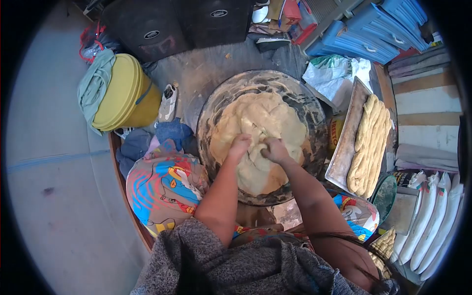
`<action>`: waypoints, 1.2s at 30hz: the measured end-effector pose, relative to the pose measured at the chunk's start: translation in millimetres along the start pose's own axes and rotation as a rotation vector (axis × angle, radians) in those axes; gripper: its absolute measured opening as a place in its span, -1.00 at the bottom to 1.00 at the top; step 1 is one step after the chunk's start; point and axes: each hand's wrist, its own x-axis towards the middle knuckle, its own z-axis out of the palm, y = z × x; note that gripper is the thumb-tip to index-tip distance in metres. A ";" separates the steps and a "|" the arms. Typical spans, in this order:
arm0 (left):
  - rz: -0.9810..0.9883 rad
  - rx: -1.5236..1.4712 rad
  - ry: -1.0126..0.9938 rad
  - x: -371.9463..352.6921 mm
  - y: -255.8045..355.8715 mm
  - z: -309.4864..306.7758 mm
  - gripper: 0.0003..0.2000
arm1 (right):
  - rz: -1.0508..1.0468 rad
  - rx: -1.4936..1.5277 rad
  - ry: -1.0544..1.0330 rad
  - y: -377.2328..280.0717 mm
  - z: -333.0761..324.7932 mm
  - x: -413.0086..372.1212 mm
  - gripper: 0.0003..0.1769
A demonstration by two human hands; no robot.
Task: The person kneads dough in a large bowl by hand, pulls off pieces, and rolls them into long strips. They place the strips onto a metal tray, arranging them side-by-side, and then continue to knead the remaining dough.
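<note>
A large mass of pale dough [263,118] lies in a wide round basin [314,105] whose dark walls are smeared with dough. My left hand [240,146] is closed on the dough a little left of the middle. Just to its right, my right hand [275,150] has its fingers curled and pressed into the same dough. A small gap with a fold of dough separates the two hands.
To the right, a tray [339,162] holds long twisted dough strips [369,145]. A yellow bucket [140,96] with a cloth [98,81] stands at the left. A white sack [339,73] and blue drawers [364,39] are at the upper right.
</note>
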 end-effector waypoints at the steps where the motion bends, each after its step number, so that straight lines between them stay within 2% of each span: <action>1: 0.066 0.093 -0.102 -4.2 -0.3 6.2 -0.73 | 0.195 0.354 -0.011 11.2 5.7 5.0 -0.66; 2: 0.129 0.188 -0.205 -8.9 -0.9 12.1 -0.68 | 0.395 0.709 -0.021 20.2 14.0 7.6 -0.70; 3: 0.125 0.188 -0.202 -11.7 -3.1 16.7 -0.68 | 0.342 0.834 0.090 12.0 2.8 5.8 -0.79; 5: 0.309 0.658 -0.228 -15.8 -5.6 24.5 -0.60 | 0.299 0.952 0.103 -3.9 -13.2 -2.6 -0.83; 6: 0.308 0.659 -0.231 -21.7 -0.2 28.2 -0.60 | 0.253 1.066 0.120 -8.0 -17.1 -7.2 -0.87; 8: 0.363 1.148 -0.142 -38.7 19.9 39.8 -0.58 | 0.236 1.077 0.163 -8.2 -18.3 -27.4 -0.90; 9: 0.368 1.148 -0.145 -42.0 28.5 46.1 -0.58 | 0.212 1.086 0.204 -4.1 -20.5 -35.1 -0.93; 10: 0.429 1.113 -0.196 -44.7 35.5 52.4 -0.60 | 0.213 1.084 0.207 2.5 -24.2 -41.9 -0.93; 12: 0.488 1.079 -0.249 -43.2 48.8 61.7 -0.63 | 0.288 1.344 0.325 14.9 -30.9 -53.5 -0.82; 13: 0.494 1.000 -0.240 -38.6 55.4 66.4 -0.65 | 0.286 1.368 0.319 14.6 -41.8 -53.8 -0.61; 14: 0.498 0.923 -0.236 -35.6 60.2 71.9 -0.68 | 0.294 1.370 0.331 11.6 -49.1 -51.6 -0.61; 16: 0.545 0.831 -0.197 -37.6 75.7 70.0 -0.71 | 0.226 0.787 0.384 2.6 -56.0 -39.8 -0.42; 17: 0.592 0.731 -0.140 -39.3 84.9 68.3 -0.74 | 0.230 0.787 0.396 5.4 -50.0 -29.8 -0.42; 19: 0.584 0.675 -0.157 -46.1 101.3 69.7 -0.76 | 0.195 0.466 0.120 11.4 -33.6 -4.1 -0.37; 20: 0.568 0.613 -0.165 -48.8 109.5 70.1 -0.77 | 0.190 0.469 0.129 10.2 -32.3 5.3 -0.37; 22: 0.635 0.629 -0.156 -60.7 132.7 72.9 -0.79 | 0.578 0.531 -0.039 -4.8 -52.6 18.8 -0.40; 24: 0.946 0.594 0.032 -86.3 166.1 75.3 -0.79 | 0.391 0.444 0.308 -6.2 -89.9 40.1 -0.52; 25: 0.942 0.600 0.032 -97.3 179.8 73.6 -0.79 | 0.353 0.523 0.336 -5.5 -111.6 54.6 -0.55; 27: 0.835 0.254 0.028 -112.3 203.5 66.3 -0.73 | 0.251 0.648 0.342 -9.7 -162.7 79.1 -0.63; 28: 0.837 0.256 0.021 -117.2 207.9 62.9 -0.73 | 0.188 0.694 0.320 -15.8 -187.9 85.6 -0.67; 30: 0.884 -0.276 -0.197 -124.2 216.4 55.0 -0.68 | 0.068 0.773 0.278 -26.0 -222.9 94.0 -0.66; 31: 0.895 -0.355 -0.287 -117.9 216.0 46.7 -0.51 | 0.103 0.889 0.251 -41.6 -246.3 88.3 -0.65; 32: 0.900 -0.359 -0.290 -116.7 217.5 43.3 -0.51 | 0.138 1.004 0.219 -60.2 -269.8 77.7 -0.65; 33: 0.895 -0.351 -0.347 -115.8 219.3 40.9 -0.43 | 0.026 1.149 0.306 -75.9 -286.6 65.5 -0.65; 34: 0.885 -0.343 -0.401 -114.3 218.7 39.3 -0.35 | -0.001 1.233 0.353 -88.3 -302.6 55.1 -0.66; 35: 0.830 -0.176 -0.319 -102.2 209.9 38.2 -0.21 | -0.076 1.252 0.344 -95.5 -312.5 47.3 -0.66; 36: 0.831 -0.179 -0.321 -95.9 199.7 44.6 -0.21 | -0.150 1.272 0.338 -101.2 -318.5 40.1 -0.66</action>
